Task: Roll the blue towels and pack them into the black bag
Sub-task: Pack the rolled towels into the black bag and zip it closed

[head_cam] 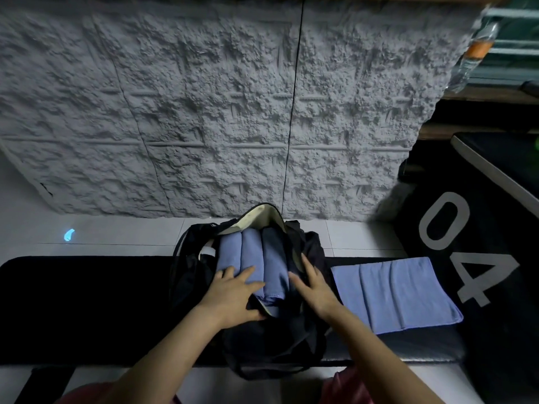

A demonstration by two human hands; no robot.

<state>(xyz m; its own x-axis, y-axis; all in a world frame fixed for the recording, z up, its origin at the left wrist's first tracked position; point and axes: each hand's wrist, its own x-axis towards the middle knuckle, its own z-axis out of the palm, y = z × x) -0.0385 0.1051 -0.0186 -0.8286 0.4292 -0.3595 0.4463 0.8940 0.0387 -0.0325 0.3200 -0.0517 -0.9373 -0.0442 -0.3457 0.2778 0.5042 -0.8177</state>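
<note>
Packed inside black bag: three rolled blue towels. Pressed flat by left hand, fingers spread; braced at right rim by right hand, fingers straight. Right of bag: folded towel, unrolled. Risk on release: rolls loosening, springing out; little room left.

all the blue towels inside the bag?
No, one blue towel lies flat and unrolled outside the black bag, just to its right.
</note>
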